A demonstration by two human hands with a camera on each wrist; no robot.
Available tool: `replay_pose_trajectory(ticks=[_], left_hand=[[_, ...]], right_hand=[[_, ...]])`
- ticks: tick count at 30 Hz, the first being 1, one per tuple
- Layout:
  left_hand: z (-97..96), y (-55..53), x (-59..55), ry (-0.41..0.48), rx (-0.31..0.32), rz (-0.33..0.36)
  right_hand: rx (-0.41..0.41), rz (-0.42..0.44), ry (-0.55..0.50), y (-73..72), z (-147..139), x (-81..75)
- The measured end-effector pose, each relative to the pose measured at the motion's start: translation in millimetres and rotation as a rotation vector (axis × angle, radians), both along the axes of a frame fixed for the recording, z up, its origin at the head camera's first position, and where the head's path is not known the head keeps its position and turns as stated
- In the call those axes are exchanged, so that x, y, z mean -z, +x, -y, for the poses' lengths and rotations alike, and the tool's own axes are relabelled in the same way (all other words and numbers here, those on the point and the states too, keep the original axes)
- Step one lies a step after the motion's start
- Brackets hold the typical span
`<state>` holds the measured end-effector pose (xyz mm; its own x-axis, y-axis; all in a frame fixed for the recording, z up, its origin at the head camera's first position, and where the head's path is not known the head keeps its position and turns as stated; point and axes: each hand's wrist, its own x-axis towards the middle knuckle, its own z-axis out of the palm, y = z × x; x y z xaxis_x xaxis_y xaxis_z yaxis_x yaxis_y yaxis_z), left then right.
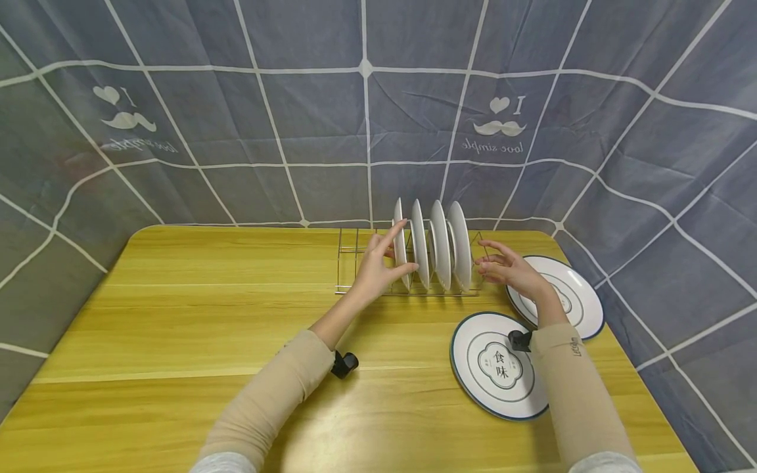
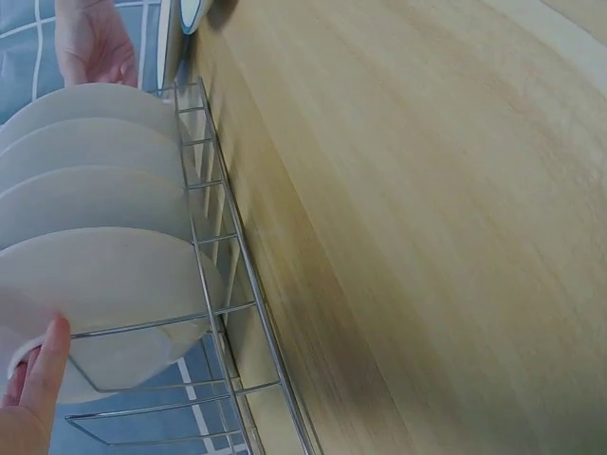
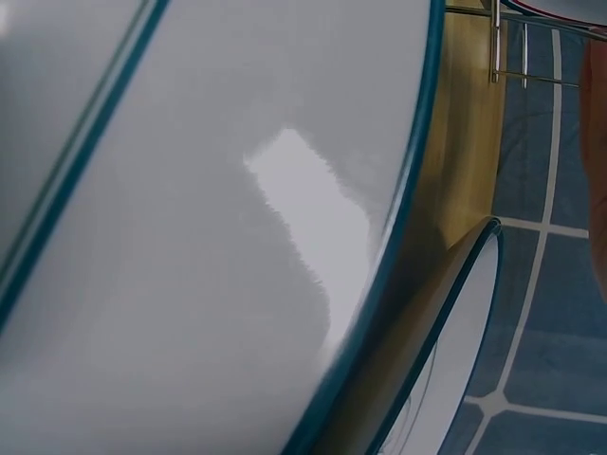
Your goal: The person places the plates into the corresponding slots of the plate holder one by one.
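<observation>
Several white plates (image 1: pixel 440 246) stand upright side by side in a metal wire dish rack (image 1: pixel 349 289) at the back of the table. My left hand (image 1: pixel 374 270) is at the leftmost plate (image 2: pixel 104 284), its thumb and forefinger spread apart near the rim. In the left wrist view its fingertips touch that plate's pale outer face. My right hand (image 1: pixel 513 270) is beside the rack's right end, fingers slightly bent and nothing held. Below it lie a blue-rimmed plate (image 1: pixel 582 302) and, nearer, another blue-rimmed plate (image 1: pixel 499 368) with printed characters, partly covered by the right forearm.
A wooden table (image 1: pixel 177 328) carries everything. Grey-blue checked cloth (image 1: pixel 319 125) hangs behind the rack and along both sides. The rack's left part, with bare wires, extends past the left hand. A black wrist mount (image 1: pixel 344 364) sticks out from the left sleeve.
</observation>
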<state>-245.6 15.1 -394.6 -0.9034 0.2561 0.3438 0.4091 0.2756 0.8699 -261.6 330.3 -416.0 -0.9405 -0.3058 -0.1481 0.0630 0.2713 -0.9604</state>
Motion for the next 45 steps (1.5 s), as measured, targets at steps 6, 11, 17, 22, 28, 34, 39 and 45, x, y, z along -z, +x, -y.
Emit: replay_pose_trajectory(ticks=[6, 11, 17, 22, 28, 34, 39, 45], left_hand=[[3.6, 6.6, 2.8, 0.051, 0.049, 0.066], [3.9, 19.8, 10.8, 0.129, 0.04, 0.046], [4.7, 45.1, 21.5, 0.234, -0.009, 0.04], [1.0, 68.2, 32.3, 0.281, 0.052, 0.119], [-6.9, 86.2, 42.6, 0.222, 0.219, 0.301], [-14.9, 89.9, 54.1, 0.144, 0.31, 0.458], [-21.7, 89.4, 62.9, 0.176, 0.364, 0.572], [-31.0, 90.9, 67.3, 0.28, 0.468, 0.756]], right_hand=[[-0.001, -0.011, 0.046, 3.6, 1, -2.7], [0.024, -0.062, 0.093, 14.8, -1, -10.8], [0.096, -0.143, 0.075, 43.1, -13, -23.6], [0.102, -0.22, 0.037, 73.5, -28, -29.0], [0.104, -0.269, -0.087, 110.9, -47, -22.7], [0.102, -0.268, -0.156, 141.5, -65, 1.8], [0.181, -0.155, -0.052, 165.1, -64, 10.8], [0.175, 0.046, 0.038, 181.9, -62, 14.7]])
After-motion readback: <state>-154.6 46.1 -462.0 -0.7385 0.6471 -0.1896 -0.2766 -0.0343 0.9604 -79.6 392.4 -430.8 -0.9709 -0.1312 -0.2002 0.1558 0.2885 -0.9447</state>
